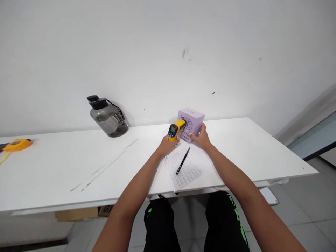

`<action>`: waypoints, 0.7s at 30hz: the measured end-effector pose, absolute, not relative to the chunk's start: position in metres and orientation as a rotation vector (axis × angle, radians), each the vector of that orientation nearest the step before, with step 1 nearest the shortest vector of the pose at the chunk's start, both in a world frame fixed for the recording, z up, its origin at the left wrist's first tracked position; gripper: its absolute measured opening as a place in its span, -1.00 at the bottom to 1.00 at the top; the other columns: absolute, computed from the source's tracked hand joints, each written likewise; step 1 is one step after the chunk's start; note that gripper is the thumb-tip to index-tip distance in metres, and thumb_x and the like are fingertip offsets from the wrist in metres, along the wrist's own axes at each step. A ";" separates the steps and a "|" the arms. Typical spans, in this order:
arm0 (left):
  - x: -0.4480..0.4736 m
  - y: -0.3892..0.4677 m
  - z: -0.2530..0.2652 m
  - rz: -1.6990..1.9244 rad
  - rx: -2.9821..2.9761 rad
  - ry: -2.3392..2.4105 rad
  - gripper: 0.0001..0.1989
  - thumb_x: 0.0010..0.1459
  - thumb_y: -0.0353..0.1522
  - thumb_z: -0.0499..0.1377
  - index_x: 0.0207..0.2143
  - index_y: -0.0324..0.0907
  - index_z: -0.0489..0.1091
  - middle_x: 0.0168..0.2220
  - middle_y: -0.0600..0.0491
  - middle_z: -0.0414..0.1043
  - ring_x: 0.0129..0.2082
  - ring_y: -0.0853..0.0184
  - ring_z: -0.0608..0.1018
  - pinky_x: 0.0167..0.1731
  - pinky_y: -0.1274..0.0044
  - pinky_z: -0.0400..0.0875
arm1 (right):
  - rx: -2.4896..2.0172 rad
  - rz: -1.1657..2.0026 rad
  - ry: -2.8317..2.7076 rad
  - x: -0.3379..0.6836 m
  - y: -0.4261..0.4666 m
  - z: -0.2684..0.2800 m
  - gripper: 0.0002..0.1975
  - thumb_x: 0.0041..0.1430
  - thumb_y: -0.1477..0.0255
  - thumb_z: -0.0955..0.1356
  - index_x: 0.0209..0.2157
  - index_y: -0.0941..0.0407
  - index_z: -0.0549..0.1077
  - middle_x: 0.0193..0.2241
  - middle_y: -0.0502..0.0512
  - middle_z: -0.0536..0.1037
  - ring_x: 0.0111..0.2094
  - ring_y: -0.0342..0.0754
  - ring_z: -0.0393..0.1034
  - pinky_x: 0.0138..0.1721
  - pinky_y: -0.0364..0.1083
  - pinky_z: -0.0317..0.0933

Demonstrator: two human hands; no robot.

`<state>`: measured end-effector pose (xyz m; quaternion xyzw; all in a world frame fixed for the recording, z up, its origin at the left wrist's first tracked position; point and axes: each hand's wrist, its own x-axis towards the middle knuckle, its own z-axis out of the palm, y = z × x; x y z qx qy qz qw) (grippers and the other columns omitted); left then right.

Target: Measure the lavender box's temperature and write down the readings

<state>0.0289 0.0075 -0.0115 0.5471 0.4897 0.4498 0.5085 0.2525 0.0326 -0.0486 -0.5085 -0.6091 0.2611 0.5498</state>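
Observation:
A yellow and black infrared thermometer (173, 128) is in my left hand (167, 145), with fingers wrapped round its handle. Its small screen faces me and its nose points at the front of a light purple box (193, 115) printed with a floral pattern. Whether the nose touches the box, I cannot tell. Gripping the box's right side is my right hand (201, 137), thumb on the front face and fingers on the side. Below both hands lies a sheet of paper (178, 181) covered in writing, with a black pen (183, 161) across it.
A grey translucent water bottle (109, 119) with a black lid stands at the back left by the wall (157, 63). An orange-yellow tool (18, 144) lies at the far left of the white table (105, 168). Cardboard boxes (78, 213) sit beneath the table.

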 end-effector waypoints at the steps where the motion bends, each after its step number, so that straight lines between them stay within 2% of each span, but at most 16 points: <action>1: 0.029 0.008 -0.012 1.084 1.322 1.183 -0.59 -0.20 -0.23 0.45 -0.29 -0.16 0.44 -0.45 0.09 0.43 -0.46 0.35 0.47 -0.41 0.48 0.35 | -1.207 0.613 -1.445 0.253 0.033 -0.049 0.04 -0.06 0.08 0.52 0.32 0.06 -0.02 0.26 0.36 0.34 0.20 0.22 0.36 0.14 0.25 0.32; 11: 0.027 0.013 -0.017 1.063 1.367 1.152 -0.58 -0.19 -0.20 0.45 -0.31 -0.18 0.43 -0.41 0.04 0.47 -0.42 0.33 0.50 -0.31 0.43 0.44 | -1.237 0.615 -1.423 0.252 0.033 -0.049 0.07 -0.10 0.07 0.54 0.33 0.03 -0.03 0.26 0.37 0.34 0.22 0.26 0.33 0.15 0.30 0.29; 21: 0.025 0.013 -0.018 1.016 1.429 1.128 -0.56 -0.10 -0.18 0.38 -0.19 -0.19 0.43 -0.35 0.08 0.46 -0.37 0.37 0.50 -0.19 0.43 0.47 | -1.227 0.568 -1.472 0.255 0.034 -0.052 0.11 -0.06 0.03 0.53 0.35 0.05 -0.08 0.26 0.41 0.30 0.24 0.26 0.31 0.16 0.26 0.31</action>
